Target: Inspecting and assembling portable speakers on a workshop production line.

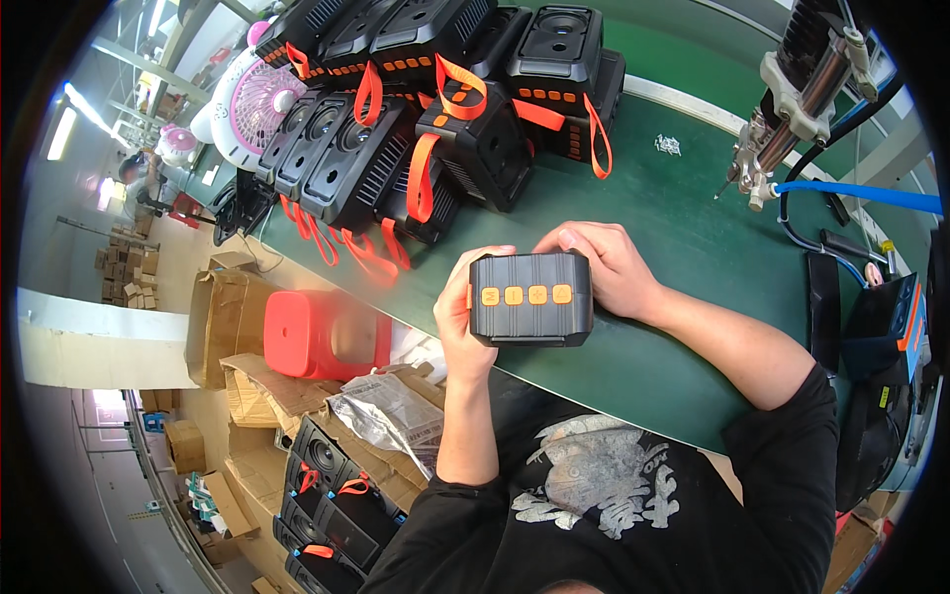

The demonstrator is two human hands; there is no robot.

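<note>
Black speakers with orange straps (473,153) crowd the far left of a green workbench (643,371); loose screws (668,146) and a mounted metal tool (792,114) occupy the far right. Above the near edge, the left hand (456,305) and right hand (616,269) grip a black box (531,322), its orange-buttoned face up, that face's longer side running left to right.

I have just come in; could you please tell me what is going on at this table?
A person at a green table has a black speaker in the left hand, with the right hand against its right side. Its four orange buttons face the camera. More speakers with orange-red straps are piled farther back, left of small silvery pieces.
</note>
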